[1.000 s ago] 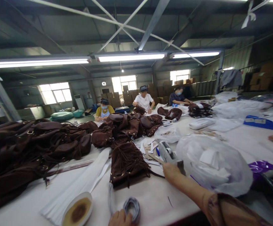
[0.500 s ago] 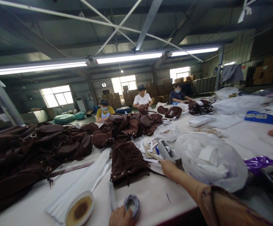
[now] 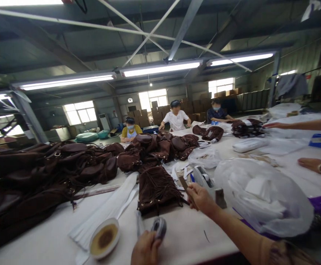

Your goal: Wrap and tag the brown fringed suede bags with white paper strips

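My left hand point(image 3: 146, 247) is closed at the front edge of the white table, its fingers against a coiled grey band point(image 3: 160, 227); a loose end of the band runs up toward the bag. My right hand point(image 3: 201, 198) grips a narrow, flat brown strip point(image 3: 184, 183), perhaps card, raised near the tape dispenser point(image 3: 203, 178). Between and beyond my hands lies a dark brown fringed bag point(image 3: 159, 189) with metal eyelets along its near edge. Paper and card scraps point(image 3: 180, 172) are strewn behind the strip.
Brown bags point(image 3: 88, 165) are heaped at left and centre. A bowl of brownish liquid point(image 3: 105, 237) stands beside white strips point(image 3: 107, 206). At right sit a stuffed plastic bag point(image 3: 265, 195) and another person's hand point(image 3: 311, 165). Several people work across the table.
My right hand has lifted from the scraps with the brown strip. The left hand has tilted the coil. At right, another person's arm has come in. The view has shifted slightly.
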### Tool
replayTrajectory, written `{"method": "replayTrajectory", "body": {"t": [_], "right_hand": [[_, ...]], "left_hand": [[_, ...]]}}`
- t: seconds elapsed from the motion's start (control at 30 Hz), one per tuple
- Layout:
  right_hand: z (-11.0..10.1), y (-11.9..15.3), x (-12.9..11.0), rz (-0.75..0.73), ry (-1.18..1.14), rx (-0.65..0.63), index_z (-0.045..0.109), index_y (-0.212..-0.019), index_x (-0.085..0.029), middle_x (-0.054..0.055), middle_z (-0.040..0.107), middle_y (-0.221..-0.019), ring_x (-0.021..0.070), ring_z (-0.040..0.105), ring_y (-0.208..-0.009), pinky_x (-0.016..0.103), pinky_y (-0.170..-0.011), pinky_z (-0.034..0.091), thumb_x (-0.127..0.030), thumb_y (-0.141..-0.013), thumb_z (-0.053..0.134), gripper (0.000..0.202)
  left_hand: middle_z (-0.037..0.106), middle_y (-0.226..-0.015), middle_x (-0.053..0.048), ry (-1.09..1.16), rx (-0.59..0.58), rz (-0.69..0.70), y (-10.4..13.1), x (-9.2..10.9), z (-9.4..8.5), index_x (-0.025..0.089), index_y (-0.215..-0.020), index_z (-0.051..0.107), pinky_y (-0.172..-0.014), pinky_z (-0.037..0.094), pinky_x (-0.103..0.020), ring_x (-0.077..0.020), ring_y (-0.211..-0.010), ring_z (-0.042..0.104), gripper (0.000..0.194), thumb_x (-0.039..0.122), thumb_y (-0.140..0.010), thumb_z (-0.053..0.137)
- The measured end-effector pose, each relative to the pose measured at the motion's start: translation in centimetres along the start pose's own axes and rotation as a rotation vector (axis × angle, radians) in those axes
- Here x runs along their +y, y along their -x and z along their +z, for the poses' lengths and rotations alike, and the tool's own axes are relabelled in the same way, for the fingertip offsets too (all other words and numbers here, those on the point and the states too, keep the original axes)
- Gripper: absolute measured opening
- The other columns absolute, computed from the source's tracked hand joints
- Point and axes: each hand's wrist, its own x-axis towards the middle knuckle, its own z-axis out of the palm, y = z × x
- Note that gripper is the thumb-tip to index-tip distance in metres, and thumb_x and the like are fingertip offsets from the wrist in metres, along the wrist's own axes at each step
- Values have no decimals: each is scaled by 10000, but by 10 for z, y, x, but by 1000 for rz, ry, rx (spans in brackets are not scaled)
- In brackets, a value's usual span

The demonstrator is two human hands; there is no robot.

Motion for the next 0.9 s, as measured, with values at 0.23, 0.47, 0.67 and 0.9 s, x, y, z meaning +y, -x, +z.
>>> {"method": "replayTrajectory", "body": {"t": [0.23, 0.47, 0.67, 0.9], "right_hand": [[48, 67, -59, -30, -292, -220, 626, -729, -175, -34, 485, -555, 123, 430, -535, 250, -499, 306, -476, -894, 528, 357], [66, 66, -82, -122, -122, -208, 572, -608, -185, -17, 538, -582, 137, 451, -593, 260, -544, 294, -401, -864, 561, 336], [71, 64, -93, -102, -131, -233, 587, -612, -184, -10, 553, -587, 141, 460, -590, 261, -543, 301, -415, -861, 565, 340], [69, 69, -89, -203, -25, -174, 587, -628, -200, 2, 593, -598, 153, 495, -584, 281, -556, 298, -389, -900, 524, 338]], "left_hand": [[591, -651, -3, 1043, 18, -513, -34, 37, -61, 126, -810, 653, -593, 351, -233, -109, -607, 485, 523, 639, -746, 734], [634, -668, -36, 1299, 49, -576, -18, 40, -66, 111, -847, 668, -605, 362, -237, -108, -608, 528, 490, 566, -724, 802], [557, -623, 9, 1087, 69, -494, -18, 34, -65, 118, -758, 632, -568, 308, -234, -89, -579, 435, 495, 602, -772, 734], [518, -623, 18, 961, 82, -449, -18, 33, -69, 128, -758, 630, -571, 304, -238, -98, -592, 401, 505, 629, -805, 672]]}}
